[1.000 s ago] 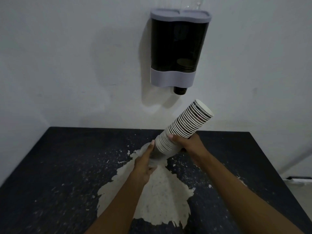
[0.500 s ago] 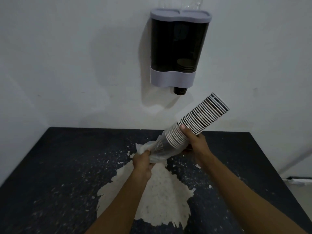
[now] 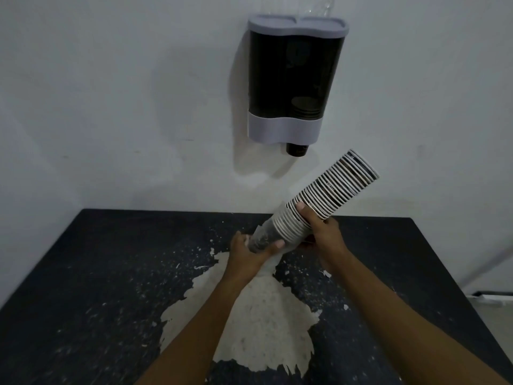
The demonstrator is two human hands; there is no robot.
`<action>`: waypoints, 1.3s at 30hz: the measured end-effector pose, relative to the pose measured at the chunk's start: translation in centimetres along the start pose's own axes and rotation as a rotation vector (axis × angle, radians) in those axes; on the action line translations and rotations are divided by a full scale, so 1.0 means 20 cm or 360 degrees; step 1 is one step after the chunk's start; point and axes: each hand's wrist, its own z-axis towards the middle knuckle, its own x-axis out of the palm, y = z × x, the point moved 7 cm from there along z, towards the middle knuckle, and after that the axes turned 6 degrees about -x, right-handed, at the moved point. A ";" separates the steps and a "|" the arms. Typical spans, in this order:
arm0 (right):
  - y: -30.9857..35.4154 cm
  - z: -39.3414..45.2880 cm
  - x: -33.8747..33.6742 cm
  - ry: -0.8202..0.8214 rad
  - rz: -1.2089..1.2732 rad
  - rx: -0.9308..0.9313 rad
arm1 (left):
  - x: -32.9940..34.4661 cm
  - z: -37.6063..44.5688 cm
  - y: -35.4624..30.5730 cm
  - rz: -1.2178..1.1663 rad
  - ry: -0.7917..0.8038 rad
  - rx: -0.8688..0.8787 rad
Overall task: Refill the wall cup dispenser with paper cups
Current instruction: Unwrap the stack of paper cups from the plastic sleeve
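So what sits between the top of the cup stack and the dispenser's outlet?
Nothing: in the head view only bare white wall separates the cup stack from the dispenser outlet.

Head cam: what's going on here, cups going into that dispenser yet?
Not yet. A person holds a tilted stack of nested paper cups over a worn black table. The right hand grips the stack near its middle, and the left hand grips the clear plastic sleeve bunched round its lower end. The grey-and-black wall cup dispenser hangs above with its grey lid on and only a few cups showing low in its right side.
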 end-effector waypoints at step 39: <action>-0.11 0.12 -0.14 -0.0218 -0.0610 -0.0226 | -0.14 0.17 0.25 0.0558 -0.0205 -0.0038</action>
